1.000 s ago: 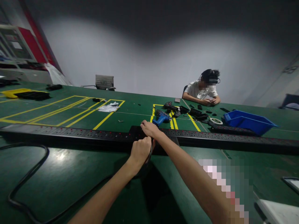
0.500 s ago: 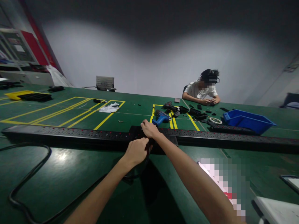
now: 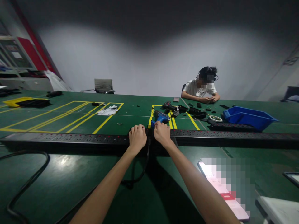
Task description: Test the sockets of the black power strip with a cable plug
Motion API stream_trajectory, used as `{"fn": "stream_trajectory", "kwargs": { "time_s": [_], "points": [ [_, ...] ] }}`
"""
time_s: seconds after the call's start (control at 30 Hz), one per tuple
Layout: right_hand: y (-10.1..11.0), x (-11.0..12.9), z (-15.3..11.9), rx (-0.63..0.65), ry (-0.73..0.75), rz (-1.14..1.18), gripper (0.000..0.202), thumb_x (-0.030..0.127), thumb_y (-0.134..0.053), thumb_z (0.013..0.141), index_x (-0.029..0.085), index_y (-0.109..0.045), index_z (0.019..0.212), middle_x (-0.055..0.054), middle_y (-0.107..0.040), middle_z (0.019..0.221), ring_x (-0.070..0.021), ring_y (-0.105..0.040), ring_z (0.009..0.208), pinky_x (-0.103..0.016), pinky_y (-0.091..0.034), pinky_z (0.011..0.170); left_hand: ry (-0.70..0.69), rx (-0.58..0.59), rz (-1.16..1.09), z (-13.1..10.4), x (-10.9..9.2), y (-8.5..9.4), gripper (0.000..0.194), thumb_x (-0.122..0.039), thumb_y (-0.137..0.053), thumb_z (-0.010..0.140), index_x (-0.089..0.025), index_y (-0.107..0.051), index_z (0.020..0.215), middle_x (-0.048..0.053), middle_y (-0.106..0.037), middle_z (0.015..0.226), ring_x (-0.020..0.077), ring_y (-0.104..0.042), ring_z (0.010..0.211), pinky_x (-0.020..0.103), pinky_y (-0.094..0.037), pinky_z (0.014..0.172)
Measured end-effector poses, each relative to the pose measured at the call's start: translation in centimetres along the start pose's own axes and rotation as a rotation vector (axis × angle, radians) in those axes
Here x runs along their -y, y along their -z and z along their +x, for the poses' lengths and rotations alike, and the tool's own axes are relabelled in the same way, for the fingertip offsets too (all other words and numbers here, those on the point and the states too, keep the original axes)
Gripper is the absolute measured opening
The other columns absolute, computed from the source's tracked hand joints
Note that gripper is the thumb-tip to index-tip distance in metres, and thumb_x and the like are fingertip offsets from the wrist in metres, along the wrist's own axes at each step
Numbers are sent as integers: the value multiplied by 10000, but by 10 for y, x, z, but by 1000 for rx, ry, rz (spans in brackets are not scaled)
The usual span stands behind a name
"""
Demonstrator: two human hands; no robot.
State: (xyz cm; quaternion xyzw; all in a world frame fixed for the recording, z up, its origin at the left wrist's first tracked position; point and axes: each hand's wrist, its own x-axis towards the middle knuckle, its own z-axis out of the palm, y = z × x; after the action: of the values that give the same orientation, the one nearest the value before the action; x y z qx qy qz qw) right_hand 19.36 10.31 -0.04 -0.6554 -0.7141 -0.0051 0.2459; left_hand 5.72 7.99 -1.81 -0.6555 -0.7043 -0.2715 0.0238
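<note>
A long black power strip [image 3: 81, 138], dotted with red along its sockets, runs across the green table. Near its middle is a black box-like section, mostly covered by my hands. My left hand [image 3: 137, 138] curls over the left side of this section. On the right side my right hand [image 3: 162, 133] grips it, fingers bent over the top. Between the hands a black power cable [image 3: 147, 158] comes out of the front and drops toward the table, looping off to the left. What lies beneath my fingers is hidden.
Beyond the strip lie a blue cordless drill [image 3: 161, 117], a dark drill [image 3: 168, 105], black parts and a tape roll [image 3: 215, 118]. A blue bin [image 3: 249, 118] stands right. White gloves [image 3: 108, 110] lie left. A phone-like pink item [image 3: 224, 196] is near my right forearm. A person [image 3: 201, 85] sits opposite.
My left hand has moved up and forward from the cable area onto the strip's middle section. My right hand has shifted right, away from crossing over the left, leaving the cable exposed between them.
</note>
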Motion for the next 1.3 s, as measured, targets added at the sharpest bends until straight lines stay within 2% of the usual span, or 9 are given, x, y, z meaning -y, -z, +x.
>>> {"fn": "stream_trajectory", "kwargs": {
  "time_s": [0.27, 0.4, 0.53, 0.67, 0.83, 0.97, 1.07, 1.17, 1.3],
  "points": [
    [-23, 10, -8, -15, 7, -37, 315, 280, -302, 967, 173, -573, 1085, -134, -639, 1081, -272, -559, 1011, -456, -295, 959, 31, 48, 21, 7, -2, -13, 357, -309, -282, 967, -220, -603, 1097, 96, -610, 1211, 270, -495, 1183, 505, -303, 1061],
    [-25, 9, -8, -19, 15, -49, 345, 279, -266, 975, 170, -565, 1108, -146, -625, 1104, -278, -541, 1042, -461, -286, 964, 8, 49, 22, 9, 1, -20, 384, -290, -275, 964, -220, -564, 1208, 100, -564, 1328, 279, -418, 1295, 562, -226, 1105],
    [-22, 9, -10, 34, 32, -54, 354, 272, -269, 963, 161, -540, 1161, -173, -591, 1163, -302, -513, 1086, -487, -270, 975, -48, 87, 17, 7, 5, -25, 443, -230, -312, 930, -201, -477, 1341, 112, -535, 1374, 297, -378, 1336, 606, -174, 1112],
    [-20, 8, -12, 96, 57, -61, 358, 251, -310, 937, 150, -494, 1227, -197, -555, 1217, -316, -490, 1125, -506, -256, 984, -70, 98, 29, 5, 6, -22, 469, -192, -378, 884, -208, -482, 1341, 123, -557, 1338, 296, -405, 1300, 615, -183, 1106],
    [-19, 8, -6, 115, 39, -43, 352, 251, -319, 932, 155, -499, 1219, -191, -562, 1228, -311, -494, 1150, -512, -252, 997, -74, 119, 42, 4, 2, -14, 426, -180, -365, 888, -215, -523, 1282, 114, -594, 1265, 290, -436, 1253, 615, -199, 1098],
    [-14, 14, 8, 224, -110, 75, 431, 376, -224, 974, 166, -533, 1190, -176, -581, 1229, -305, -516, 1152, -513, -265, 1000, -92, 117, 45, 2, 2, -11, 414, -154, -348, 894, -221, -523, 1263, 117, -584, 1267, 280, -421, 1263, 621, -190, 1097],
    [-14, 22, 10, 249, -151, 136, 518, 468, -186, 972, 157, -530, 1204, -189, -572, 1251, -330, -501, 1179, -561, -212, 1028, -119, 128, 51, 1, 4, -10, 414, -146, -338, 899, -224, -510, 1268, 123, -557, 1300, 282, -401, 1283, 622, -187, 1096],
    [-17, 28, 3, 199, -114, 79, 425, 392, -295, 947, 141, -523, 1203, -208, -561, 1263, -350, -479, 1206, -588, -147, 1049, -119, 134, 59, 1, 6, -11, 405, -152, -352, 900, -228, -507, 1266, 125, -551, 1307, 289, -387, 1296, 629, -178, 1095],
    [-17, 31, -5, 169, -75, 36, 387, 299, -406, 882, 138, -492, 1224, -214, -582, 1225, -354, -496, 1182, -593, -164, 1040, -115, 126, 53, 1, 5, -12, 409, -152, -359, 898, -229, -506, 1272, 121, -551, 1316, 290, -378, 1305, 620, -179, 1099]
  ]
}}
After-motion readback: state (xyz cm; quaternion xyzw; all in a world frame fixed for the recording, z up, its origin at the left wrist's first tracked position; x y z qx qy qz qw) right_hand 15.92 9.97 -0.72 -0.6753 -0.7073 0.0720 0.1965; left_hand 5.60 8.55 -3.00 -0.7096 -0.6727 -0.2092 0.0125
